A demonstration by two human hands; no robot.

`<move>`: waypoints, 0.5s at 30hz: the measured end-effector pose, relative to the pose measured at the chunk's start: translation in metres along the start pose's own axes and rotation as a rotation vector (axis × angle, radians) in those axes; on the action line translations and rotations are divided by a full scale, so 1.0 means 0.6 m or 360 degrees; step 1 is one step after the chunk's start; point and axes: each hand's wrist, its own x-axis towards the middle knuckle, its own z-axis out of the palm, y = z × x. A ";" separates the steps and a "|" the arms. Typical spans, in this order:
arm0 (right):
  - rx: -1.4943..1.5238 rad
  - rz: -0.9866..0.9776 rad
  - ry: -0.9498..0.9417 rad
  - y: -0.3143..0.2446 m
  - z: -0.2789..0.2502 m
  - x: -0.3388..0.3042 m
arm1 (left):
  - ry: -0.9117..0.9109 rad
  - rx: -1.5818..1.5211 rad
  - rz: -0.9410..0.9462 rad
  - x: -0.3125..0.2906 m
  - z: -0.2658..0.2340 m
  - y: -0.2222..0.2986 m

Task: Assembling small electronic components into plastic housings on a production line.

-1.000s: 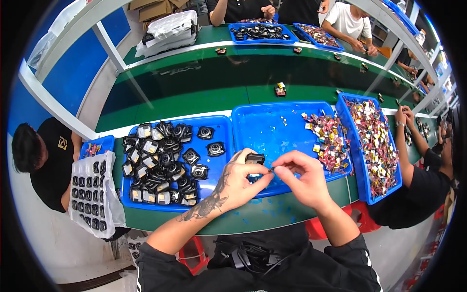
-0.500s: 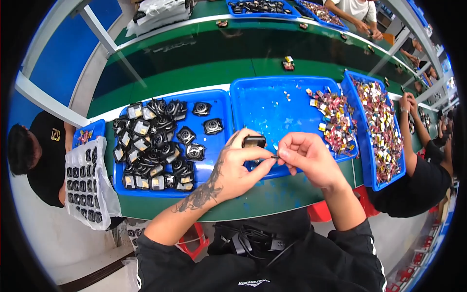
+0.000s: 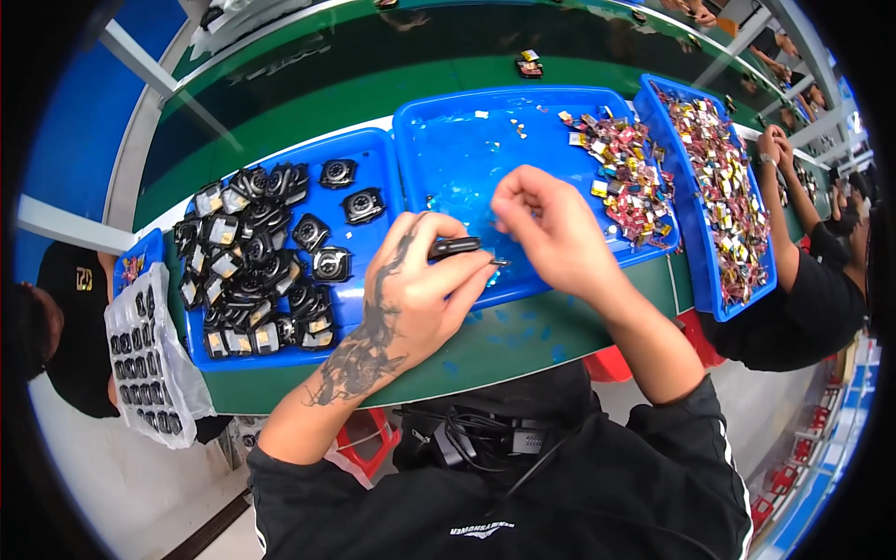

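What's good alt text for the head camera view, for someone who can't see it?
A person's left hand grips a small black case at a green workbench, the right hand curled beside it. One blue tray at left holds heaped black watch-like cases; small multicoloured parts lie piled in another blue tray.

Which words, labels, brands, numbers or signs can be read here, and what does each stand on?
White printed lettering with an emblem: on the wearer's black short-sleeved shirt; wording not copied out.
Yellow squarish mark: on another person's black shirt at far left; too small to read surely.
Black watch-shaped cases: any print is too small.
Small red, yellow and white parts: any print is too small.
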 end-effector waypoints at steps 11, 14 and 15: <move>-0.1149 -0.1034 -0.0080 0.035 -0.075 -0.178 | 0.0103 -0.1144 -0.0813 -0.007 -0.007 -0.023; -0.1174 -0.0853 0.0032 0.032 -0.057 -0.186 | 0.0050 -0.1174 -0.0836 -0.004 -0.007 -0.021; -0.1142 -0.0941 0.0059 0.044 -0.058 -0.187 | 0.0062 -0.1129 -0.0750 -0.007 -0.004 -0.025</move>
